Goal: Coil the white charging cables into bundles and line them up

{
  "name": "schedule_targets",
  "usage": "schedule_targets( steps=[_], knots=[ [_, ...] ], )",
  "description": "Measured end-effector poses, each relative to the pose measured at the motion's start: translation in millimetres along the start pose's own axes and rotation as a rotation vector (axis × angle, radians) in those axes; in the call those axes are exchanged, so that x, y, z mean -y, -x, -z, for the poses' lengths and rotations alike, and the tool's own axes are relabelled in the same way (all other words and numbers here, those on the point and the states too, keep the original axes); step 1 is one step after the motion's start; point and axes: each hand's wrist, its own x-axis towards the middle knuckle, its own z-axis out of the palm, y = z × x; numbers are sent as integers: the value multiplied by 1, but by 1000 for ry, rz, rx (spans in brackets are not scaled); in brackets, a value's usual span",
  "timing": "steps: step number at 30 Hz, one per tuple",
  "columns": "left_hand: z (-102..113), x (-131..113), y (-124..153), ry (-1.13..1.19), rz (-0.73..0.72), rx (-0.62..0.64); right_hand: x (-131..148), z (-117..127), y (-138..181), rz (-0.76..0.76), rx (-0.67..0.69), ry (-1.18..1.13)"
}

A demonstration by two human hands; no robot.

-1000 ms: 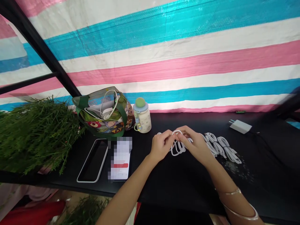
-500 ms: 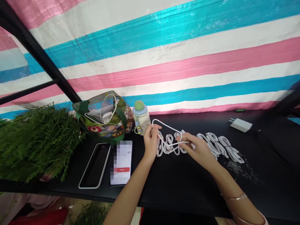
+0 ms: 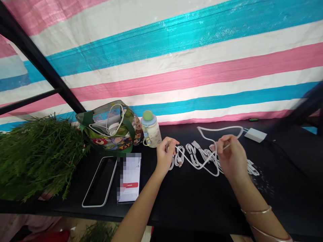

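Note:
Both my hands hold one loose white cable (image 3: 205, 165) above a black table (image 3: 191, 201). My left hand (image 3: 165, 156) is closed on one end of it, near the small bottle. My right hand (image 3: 230, 156) pinches the other part, raised a little, and the cable loops up over it toward the charger. Behind the hands a row of coiled white cables (image 3: 194, 153) lies on the table.
A small cream bottle with a green cap (image 3: 150, 129) and a printed green bag holding cables (image 3: 111, 127) stand at the back left. Two phones (image 3: 99, 181) (image 3: 130, 178) lie near the front edge. Green foliage (image 3: 37, 154) fills the left; a white charger (image 3: 255, 135) sits far right.
The hands were together on a coiled cable; they have drawn apart, the right hand moving right and up, and the cable has come uncoiled between them.

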Motion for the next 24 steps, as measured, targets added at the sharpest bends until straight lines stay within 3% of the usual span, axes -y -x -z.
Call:
schedule_targets(
  steps=[5,10,18,21,24],
  knots=[
    [3,-1,0,-38,-61,-88,1,12,-10,0,11,-111],
    [8,-4,1,-146,-211,-203,-4,24,-13,-36,-72,-125],
    [14,-19,8,-265,-414,-242,-12,23,-14,4,-255,-143],
    [21,-25,18,-278,-398,-97,-14,21,-13,-2,-294,-160],
    [29,-31,33,-342,-292,213,-16,22,-13,-11,-240,-170]
  ],
)
